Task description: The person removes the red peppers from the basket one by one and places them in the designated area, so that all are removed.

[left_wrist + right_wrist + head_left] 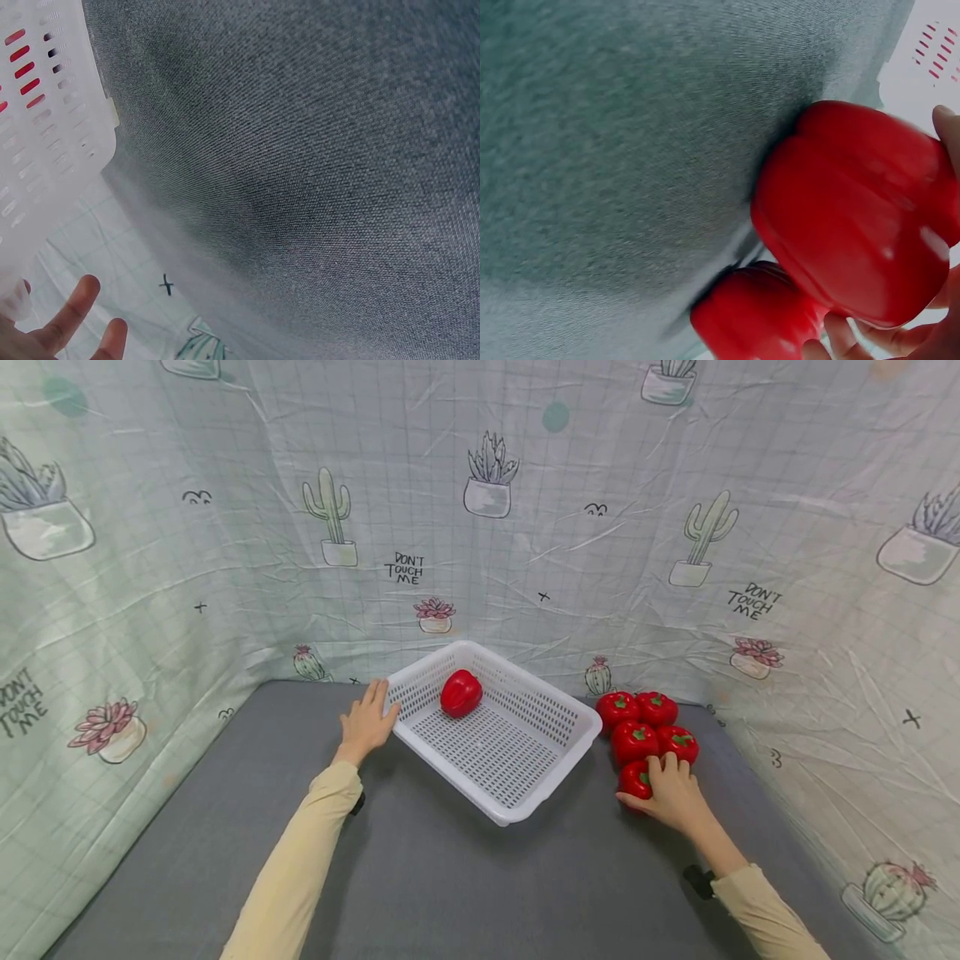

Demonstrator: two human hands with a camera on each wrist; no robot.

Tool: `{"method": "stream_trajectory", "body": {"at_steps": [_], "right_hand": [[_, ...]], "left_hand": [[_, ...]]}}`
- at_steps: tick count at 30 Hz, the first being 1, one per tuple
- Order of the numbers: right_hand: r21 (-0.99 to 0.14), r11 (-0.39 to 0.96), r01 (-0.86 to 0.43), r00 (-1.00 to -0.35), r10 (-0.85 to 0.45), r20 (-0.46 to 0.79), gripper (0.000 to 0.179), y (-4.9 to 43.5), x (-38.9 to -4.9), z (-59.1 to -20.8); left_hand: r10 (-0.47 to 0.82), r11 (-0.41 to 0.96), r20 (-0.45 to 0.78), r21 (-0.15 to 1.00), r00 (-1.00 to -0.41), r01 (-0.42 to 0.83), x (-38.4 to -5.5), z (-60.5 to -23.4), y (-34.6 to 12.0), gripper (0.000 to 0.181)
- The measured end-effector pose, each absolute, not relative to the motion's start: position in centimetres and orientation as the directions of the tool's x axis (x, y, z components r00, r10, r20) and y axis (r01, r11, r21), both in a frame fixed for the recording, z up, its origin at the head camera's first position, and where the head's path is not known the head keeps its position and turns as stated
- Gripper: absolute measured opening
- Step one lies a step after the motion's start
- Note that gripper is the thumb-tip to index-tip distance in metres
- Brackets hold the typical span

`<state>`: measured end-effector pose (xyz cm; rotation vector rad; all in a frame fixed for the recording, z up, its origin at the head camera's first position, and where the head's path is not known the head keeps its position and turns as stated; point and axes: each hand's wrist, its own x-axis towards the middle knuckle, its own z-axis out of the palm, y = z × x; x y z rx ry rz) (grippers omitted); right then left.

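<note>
On the right, my right hand [677, 795] grips the nearest red bell pepper [635, 779], the thumb on its left side and the fingers over its far right side. The right wrist view shows this bell pepper [855, 214] large, with the thumb and fingertips around it and another bell pepper [754, 315] behind. My left hand [367, 720] touches the left corner of the white plastic basket [480, 797], its fingers fairly straight. In the left wrist view, two fingers reach past the basket wall [45, 142]. One bell pepper [461, 693] lies on its side inside the basket.
Several more red bell peppers [634, 742] stand close together beyond my right hand, right of the basket. The grey cloth-covered table [480, 893] runs back to a hanging fabric [525, 560] printed with cacti, which encloses the back and both sides.
</note>
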<state>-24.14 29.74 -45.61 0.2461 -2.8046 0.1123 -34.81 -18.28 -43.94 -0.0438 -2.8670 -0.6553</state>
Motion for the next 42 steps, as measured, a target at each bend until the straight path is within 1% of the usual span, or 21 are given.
{"method": "stream_trajectory", "body": {"at_steps": [5,13,21,24,28,31,35,42], "right_hand": [[-0.036,0.987,-0.155,-0.938,-0.136,0.319,0.069,29.5,-24.1,-45.6],[-0.021,0.992,-0.122,-0.949,-0.11,0.296,0.073,29.4,-24.0,-45.7],[-0.017,0.992,-0.122,-0.936,-0.109,0.334,0.07,29.2,-23.9,-44.7],[-0.013,0.99,-0.14,-0.922,-0.126,0.367,0.067,29.1,-23.8,-44.0],[0.015,0.984,-0.178,-0.887,-0.167,0.431,0.062,28.9,-23.8,-43.3],[0.013,0.979,-0.202,-0.87,-0.186,0.457,0.06,28.6,-23.8,-42.8],[-0.017,0.971,-0.237,-0.861,-0.202,0.466,0.059,28.0,-23.7,-41.9],[-0.055,0.953,-0.299,-0.861,-0.244,0.447,0.055,26.6,-23.3,-40.0]], "left_hand": [[-0.017,0.904,0.198,0.423,-0.98,0.07,-34.7,-44.1,-18.2,0.059],[-0.015,0.904,0.183,0.423,-0.983,0.065,-34.5,-44.1,-18.1,0.06],[-0.013,0.906,0.181,0.419,-0.983,0.065,-34.5,-44.2,-18.1,0.06],[-0.011,0.903,0.182,0.425,-0.983,0.068,-34.6,-44.2,-18.2,0.06],[-0.011,0.902,0.19,0.426,-0.982,0.073,-34.7,-44.1,-18.2,0.06],[-0.012,0.903,0.196,0.423,-0.98,0.074,-34.7,-44.1,-18.3,0.06],[-0.015,0.903,0.196,0.424,-0.98,0.071,-34.7,-43.9,-18.2,0.06],[-0.02,0.903,0.191,0.425,-0.981,0.064,-34.6,-43.9,-18.1,0.06]]}}
